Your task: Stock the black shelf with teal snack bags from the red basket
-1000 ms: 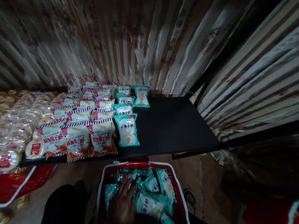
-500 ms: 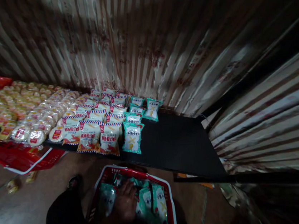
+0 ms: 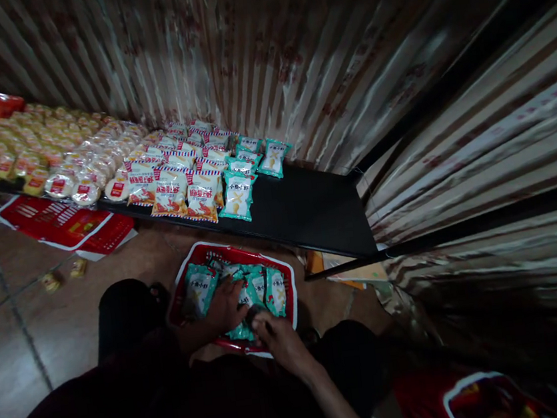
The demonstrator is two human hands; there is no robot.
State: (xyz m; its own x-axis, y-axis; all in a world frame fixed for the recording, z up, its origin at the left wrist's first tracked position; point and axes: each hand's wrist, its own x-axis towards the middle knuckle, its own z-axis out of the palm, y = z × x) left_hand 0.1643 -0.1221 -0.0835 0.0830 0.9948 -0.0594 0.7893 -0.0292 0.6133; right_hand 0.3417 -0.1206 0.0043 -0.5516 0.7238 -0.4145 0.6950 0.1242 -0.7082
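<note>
A red shopping basket (image 3: pixel 292 288) with a white rim stands on the floor between my knees. Inside lie several green-and-white snack bags (image 3: pixel 201 288). My left hand (image 3: pixel 225 305) reaches into it from the left, its fingers stretched over the bags and touching them. Over the basket's near right side is my right hand (image 3: pixel 280 339), with the fingers curled around a small dark thing (image 3: pixel 255 313) that I cannot make out. On the black shelf (image 3: pixel 313 208) ahead, several matching green snack bags (image 3: pixel 238 197) lie in a row, with one more at the back right.
Orange-and-white snack bags (image 3: pixel 170 191) and round wrapped cakes (image 3: pixel 86 190) fill the shelf's left part. Another red basket (image 3: pixel 72 226) sits below it. Two small packets (image 3: pixel 78 267) lie on the floor. A further basket (image 3: pixel 472 381) stands at lower right. Striped curtain (image 3: pixel 251 58) hangs behind.
My view has shifted, so the shelf and basket sit higher. My right hand has come into view over the basket. My left hand stays among the bags.
</note>
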